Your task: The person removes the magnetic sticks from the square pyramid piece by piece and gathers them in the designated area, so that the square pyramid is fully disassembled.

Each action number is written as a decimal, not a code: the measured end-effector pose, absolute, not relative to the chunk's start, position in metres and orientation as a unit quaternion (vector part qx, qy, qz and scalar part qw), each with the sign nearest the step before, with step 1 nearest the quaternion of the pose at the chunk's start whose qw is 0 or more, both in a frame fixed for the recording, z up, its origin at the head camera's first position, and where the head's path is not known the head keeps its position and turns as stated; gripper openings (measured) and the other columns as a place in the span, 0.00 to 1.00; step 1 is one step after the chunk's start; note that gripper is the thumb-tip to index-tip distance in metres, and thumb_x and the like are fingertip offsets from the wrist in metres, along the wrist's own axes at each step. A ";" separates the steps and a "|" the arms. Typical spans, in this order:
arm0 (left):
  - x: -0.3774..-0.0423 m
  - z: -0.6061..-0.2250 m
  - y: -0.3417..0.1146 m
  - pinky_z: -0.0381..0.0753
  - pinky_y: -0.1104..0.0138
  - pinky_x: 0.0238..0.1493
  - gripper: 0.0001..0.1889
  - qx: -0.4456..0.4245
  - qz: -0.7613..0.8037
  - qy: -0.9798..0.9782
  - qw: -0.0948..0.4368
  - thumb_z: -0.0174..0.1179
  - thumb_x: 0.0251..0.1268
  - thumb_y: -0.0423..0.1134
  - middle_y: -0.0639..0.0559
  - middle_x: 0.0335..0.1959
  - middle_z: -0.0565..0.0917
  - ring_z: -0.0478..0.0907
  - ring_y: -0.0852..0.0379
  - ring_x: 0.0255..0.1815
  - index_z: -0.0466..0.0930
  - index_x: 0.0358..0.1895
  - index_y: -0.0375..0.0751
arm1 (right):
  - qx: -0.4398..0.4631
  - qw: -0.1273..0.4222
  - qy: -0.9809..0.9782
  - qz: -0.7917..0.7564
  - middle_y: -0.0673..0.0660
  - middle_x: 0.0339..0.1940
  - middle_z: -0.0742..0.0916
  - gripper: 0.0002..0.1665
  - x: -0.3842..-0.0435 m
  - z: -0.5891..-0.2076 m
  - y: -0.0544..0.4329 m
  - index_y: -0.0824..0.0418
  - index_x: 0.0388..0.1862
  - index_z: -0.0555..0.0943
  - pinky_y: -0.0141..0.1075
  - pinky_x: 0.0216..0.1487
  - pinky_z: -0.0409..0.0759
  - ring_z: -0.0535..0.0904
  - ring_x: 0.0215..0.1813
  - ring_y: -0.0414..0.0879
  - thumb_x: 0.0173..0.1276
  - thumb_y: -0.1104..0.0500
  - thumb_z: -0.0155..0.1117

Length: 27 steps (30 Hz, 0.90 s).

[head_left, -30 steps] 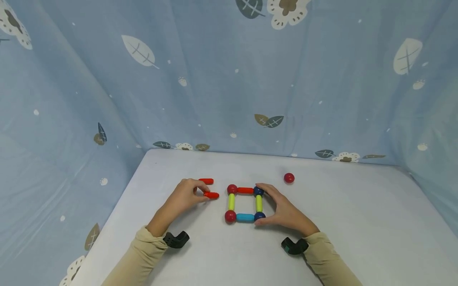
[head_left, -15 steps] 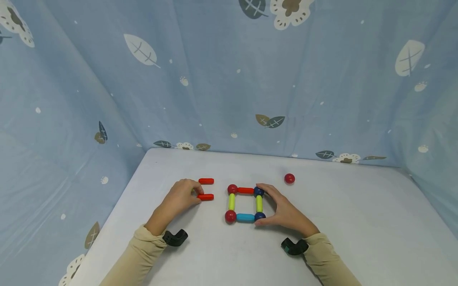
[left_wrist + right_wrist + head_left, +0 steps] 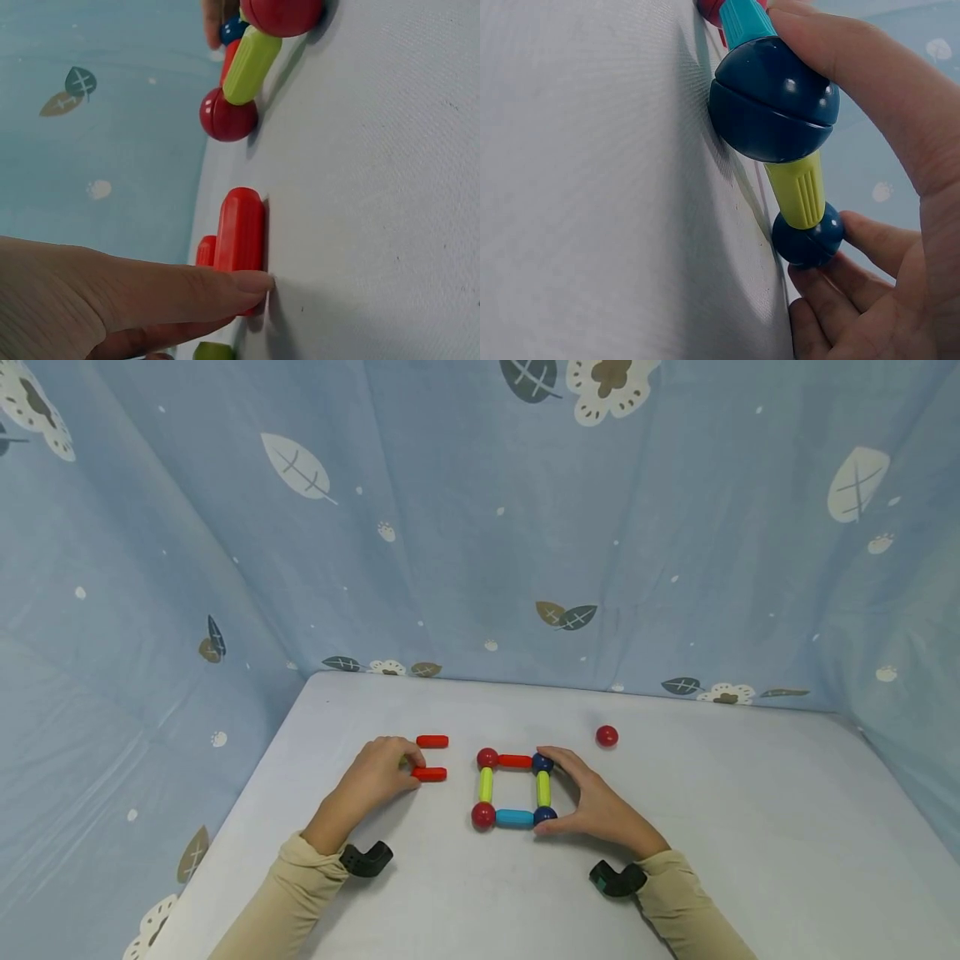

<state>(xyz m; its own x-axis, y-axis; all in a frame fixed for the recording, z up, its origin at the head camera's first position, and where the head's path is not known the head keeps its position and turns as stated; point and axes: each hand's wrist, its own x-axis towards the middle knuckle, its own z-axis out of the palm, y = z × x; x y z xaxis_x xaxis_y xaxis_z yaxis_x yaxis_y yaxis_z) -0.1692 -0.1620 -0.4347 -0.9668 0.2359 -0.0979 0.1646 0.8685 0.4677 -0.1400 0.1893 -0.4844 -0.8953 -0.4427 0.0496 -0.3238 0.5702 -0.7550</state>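
**Two hands, five balls and a four-sided frame on white cloth**

Through my head camera, the left hand [image 3: 381, 772] pinches the near loose red rod [image 3: 432, 774] between thumb and fingers, low at the white tabletop [image 3: 720, 827]; I cannot tell whether the rod touches the cloth. The right hand [image 3: 602, 803] spreads wide to hold the square frame [image 3: 486, 785] by its right side, thumb at the near dark blue ball [image 3: 776, 101], fingertips at the far dark blue ball [image 3: 808, 236].

I count four balls and four rods in that frame, which lies near the middle of the table. Its left corners are a near red ball [image 3: 483, 816] and a far red ball [image 3: 487, 758]; its sides are two yellow-green rods, one red rod [image 3: 514, 761] at the far edge and one light blue rod [image 3: 514, 818] at the near edge.

Outside the frame I see a second loose red rod [image 3: 432, 742] just beyond the pinched one, and a fifth ball, the loose red ball [image 3: 607, 737], beyond the right hand. A yellow-green piece [image 3: 214, 351] shows beside the left fingers, which block most of it from me.

Black wrist devices [image 3: 366, 859] sit at two beige sleeves [image 3: 288, 885]. Behind the table hangs a blue curtain [image 3: 450, 527] printed with leaves and flowers.
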 end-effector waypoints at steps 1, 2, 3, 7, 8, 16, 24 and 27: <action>-0.169 -0.435 -0.162 0.80 0.53 0.54 0.09 0.103 0.235 0.963 0.077 0.78 0.52 0.32 0.54 0.39 0.89 0.80 0.52 0.46 0.90 0.37 0.46 | -0.218 0.072 0.883 -0.409 0.54 0.81 0.68 0.66 -0.140 -0.485 0.190 0.48 0.81 0.62 0.65 0.74 0.67 0.62 0.82 0.59 0.47 0.33 0.84; -0.169 -0.434 -0.161 0.80 0.53 0.54 0.10 0.102 0.238 0.963 0.078 0.78 0.52 0.33 0.54 0.39 0.89 0.80 0.52 0.46 0.90 0.37 0.46 | -0.218 0.071 0.883 -0.409 0.54 0.81 0.68 0.66 -0.140 -0.485 0.190 0.48 0.81 0.62 0.65 0.74 0.67 0.62 0.82 0.59 0.47 0.33 0.84; -0.169 -0.434 -0.161 0.80 0.53 0.54 0.10 0.100 0.242 0.962 0.079 0.79 0.52 0.34 0.54 0.40 0.89 0.80 0.52 0.47 0.90 0.38 0.46 | -0.219 0.071 0.884 -0.408 0.54 0.81 0.68 0.66 -0.140 -0.485 0.190 0.48 0.81 0.62 0.65 0.74 0.68 0.62 0.82 0.59 0.47 0.33 0.84; -0.168 -0.431 -0.157 0.81 0.54 0.53 0.11 0.102 0.265 0.957 0.063 0.79 0.54 0.37 0.53 0.41 0.90 0.81 0.51 0.48 0.90 0.40 0.44 | -0.220 0.069 0.883 -0.408 0.54 0.81 0.68 0.66 -0.140 -0.485 0.191 0.48 0.81 0.62 0.65 0.74 0.68 0.63 0.82 0.59 0.47 0.33 0.84; -0.167 -0.430 -0.155 0.81 0.55 0.51 0.11 0.109 0.272 0.955 0.054 0.78 0.55 0.37 0.52 0.41 0.90 0.81 0.51 0.47 0.90 0.41 0.44 | -0.220 0.069 0.884 -0.408 0.54 0.81 0.68 0.66 -0.140 -0.485 0.191 0.47 0.81 0.62 0.64 0.74 0.68 0.63 0.82 0.59 0.47 0.34 0.84; -0.165 -0.432 -0.129 0.75 0.64 0.42 0.12 0.185 0.313 0.931 0.011 0.76 0.59 0.39 0.51 0.44 0.89 0.76 0.54 0.38 0.89 0.45 0.43 | -0.223 0.069 0.883 -0.407 0.53 0.81 0.69 0.65 -0.140 -0.484 0.193 0.48 0.81 0.63 0.64 0.74 0.68 0.64 0.81 0.58 0.47 0.34 0.84; -0.167 -0.441 -0.093 0.84 0.55 0.56 0.24 0.198 0.330 0.922 0.043 0.74 0.63 0.45 0.50 0.60 0.83 0.80 0.50 0.57 0.83 0.61 0.46 | -0.225 0.069 0.879 -0.415 0.52 0.78 0.72 0.61 -0.142 -0.485 0.194 0.48 0.79 0.66 0.63 0.75 0.68 0.66 0.80 0.57 0.49 0.36 0.85; -0.169 -0.443 -0.081 0.82 0.53 0.62 0.25 0.211 0.326 0.919 0.065 0.72 0.65 0.45 0.49 0.63 0.83 0.78 0.49 0.62 0.82 0.63 0.45 | -0.224 0.061 0.874 -0.427 0.49 0.73 0.76 0.51 -0.143 -0.485 0.193 0.49 0.74 0.71 0.61 0.75 0.68 0.70 0.77 0.54 0.54 0.40 0.83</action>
